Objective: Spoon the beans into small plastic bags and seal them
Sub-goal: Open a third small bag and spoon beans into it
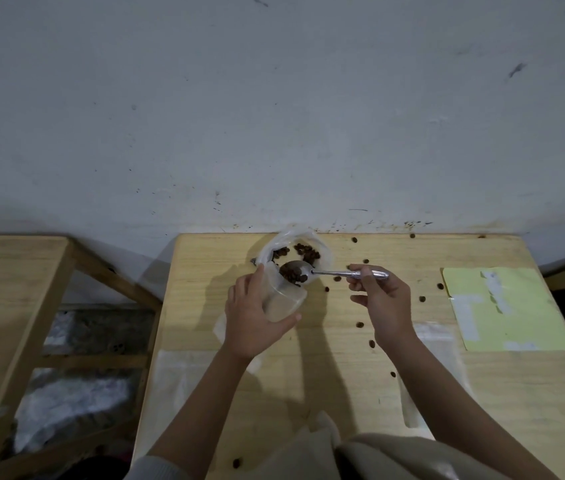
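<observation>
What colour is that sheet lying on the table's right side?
Pale yellow sheet with whitish patches, seen in the head view.

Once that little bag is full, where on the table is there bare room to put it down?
The barest wood is the strip of table left of the left hand, and another patch near the front right corner, below the yellow sheet. It is crowded around the large bean bag and spoon, and loose beans dot the middle.

Beans [294, 274]: dark brown, heaped in the spoon's bowl; more lie in the open source bag and scattered across the wooden table.
Spoon [334, 271]: silver metal, held level over the small bag's mouth.
Small bag [282, 299]: clear plastic, held open, apparently empty.
Source bag [294, 249]: crumpled clear plastic at the table's far edge.
</observation>
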Demonstrator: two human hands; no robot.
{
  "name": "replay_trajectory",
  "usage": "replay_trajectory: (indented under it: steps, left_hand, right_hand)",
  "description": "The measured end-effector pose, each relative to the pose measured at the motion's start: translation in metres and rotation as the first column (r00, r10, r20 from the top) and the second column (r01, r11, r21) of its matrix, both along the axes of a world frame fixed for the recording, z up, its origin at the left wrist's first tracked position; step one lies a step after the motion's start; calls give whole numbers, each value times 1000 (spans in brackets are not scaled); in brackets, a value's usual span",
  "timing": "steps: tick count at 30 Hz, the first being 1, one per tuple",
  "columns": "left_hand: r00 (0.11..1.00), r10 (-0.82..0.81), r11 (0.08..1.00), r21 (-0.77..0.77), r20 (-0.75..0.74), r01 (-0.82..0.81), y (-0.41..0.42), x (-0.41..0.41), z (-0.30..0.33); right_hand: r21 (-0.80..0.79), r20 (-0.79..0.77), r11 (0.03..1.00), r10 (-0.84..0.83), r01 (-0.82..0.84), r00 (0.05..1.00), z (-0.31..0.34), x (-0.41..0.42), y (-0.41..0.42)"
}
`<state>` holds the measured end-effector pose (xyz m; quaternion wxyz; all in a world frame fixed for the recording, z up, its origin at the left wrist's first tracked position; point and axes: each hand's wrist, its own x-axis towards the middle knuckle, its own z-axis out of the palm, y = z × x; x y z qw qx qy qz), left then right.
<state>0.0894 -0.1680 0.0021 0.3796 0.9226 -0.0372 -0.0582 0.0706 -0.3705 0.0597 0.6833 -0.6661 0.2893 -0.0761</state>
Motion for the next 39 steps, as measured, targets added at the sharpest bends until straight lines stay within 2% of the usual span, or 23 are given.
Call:
replay_trajectory:
  steps: [3,7,14,20,22,24,26,28,30,32,34,36,39]
  left_hand:
    - [1000,13,1000,-23,21,-13,-3,-2,1]
    - [999,32,998,-49,41,-30,-7,-6,5]
    - [996,38,997,-71,84,-32,-7,-15,13]
    - [992,54,992,-121,116,-40,-4,-21,19]
    - [992,67,990,-132,105,-53,-2,-22,21]
    - [991,77,990,-128,107,-63,-1,-23,21]
    - [989,89,990,-119,118,-75,0,-22,21]
    - [986,115,987,-127,118,-100,-1,-22,22]
    - [984,124,985,-133,131,-106,-4,-23,24]
    - [982,108,987,-138,154,-86,-8,-25,27]
    - [981,78,989,-142,177,-53,-12,-28,31]
    - [985,21,988,-155,169,6,-15,-33,37]
    - [990,-55,970,-228,126,83,-17,-42,46]
  right_hand:
    - [-44,41,998,36,-34,999,3,-6,-2]
    - [-13,50,1000,0,1,999,6,-7,-7]
    - [46,-157,993,-103,111,982,-18,11,-3]
    - [46,-255,997,-41,54,966,-42,29,7]
    - [-19,-294,1000,2,-7,956,-44,30,8]
    - [-160,-334,985,2,-59,943,-43,27,9]
    - [-294,-283,954,-39,-49,958,-35,18,11]
    - [-321,-142,945,20,-65,990,-23,5,16]
    - [-190,-31,967,166,-169,986,-7,-7,22]
    - [-50,36,949,313,-311,949,7,-19,29]
    - [-18,110,918,397,-397,911,16,-26,33]
    - [-5,158,913,403,-407,902,21,-30,35]
    - [14,178,945,318,-326,931,22,-35,32]
